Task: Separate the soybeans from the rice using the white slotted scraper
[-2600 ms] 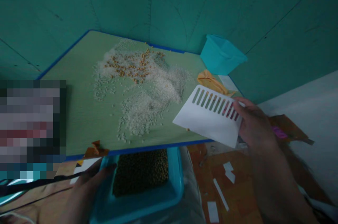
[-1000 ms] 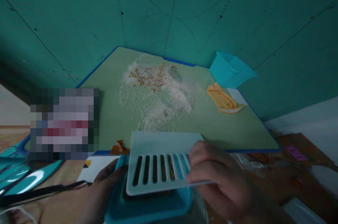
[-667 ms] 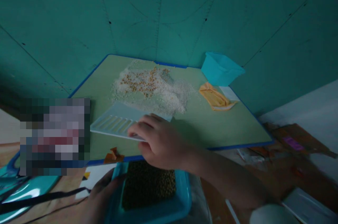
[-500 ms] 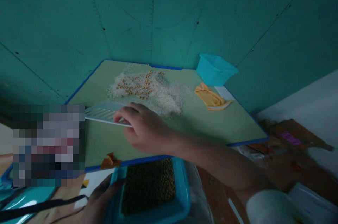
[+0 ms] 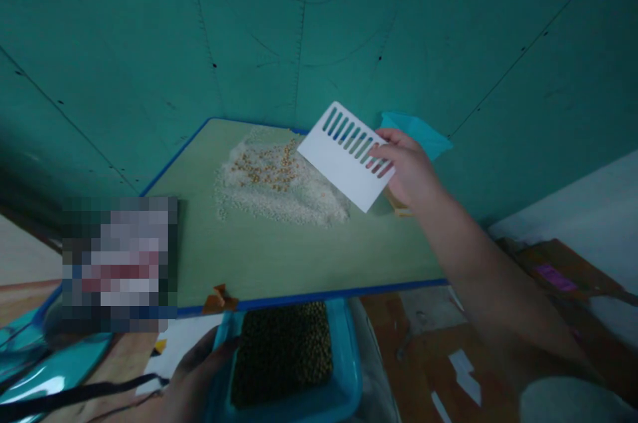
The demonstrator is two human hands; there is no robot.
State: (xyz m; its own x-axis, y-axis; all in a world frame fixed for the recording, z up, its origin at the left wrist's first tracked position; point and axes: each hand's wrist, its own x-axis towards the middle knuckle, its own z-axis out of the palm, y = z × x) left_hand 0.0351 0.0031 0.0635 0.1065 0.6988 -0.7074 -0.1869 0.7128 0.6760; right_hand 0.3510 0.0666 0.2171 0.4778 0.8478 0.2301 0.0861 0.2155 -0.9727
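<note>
My right hand point(image 5: 409, 167) grips one end of a white slotted plate point(image 5: 341, 163), raised over the right part of the table. Below and left of the plate, white grains point(image 5: 259, 203) spread over the tabletop, with yellow beans point(image 5: 272, 173) scattered on them. At the bottom, my left hand point(image 5: 197, 366) holds the left edge of a blue plastic container point(image 5: 346, 370). Dark and tan beans point(image 5: 282, 356) fill much of it. The left fingertips curl over the rim and are partly in shadow.
A light-blue bin point(image 5: 419, 130) stands at the back right, partly behind my right hand. An orange cloth point(image 5: 399, 207) is mostly hidden under that hand. The table point(image 5: 299, 263) has a blue edge and meets a green wall point(image 5: 249, 30). A blurred-out patch point(image 5: 124, 263) covers the left.
My right hand has lifted the slotted plate and carried it right, from the grains' front left to above their right side. My left hand stays at the container.
</note>
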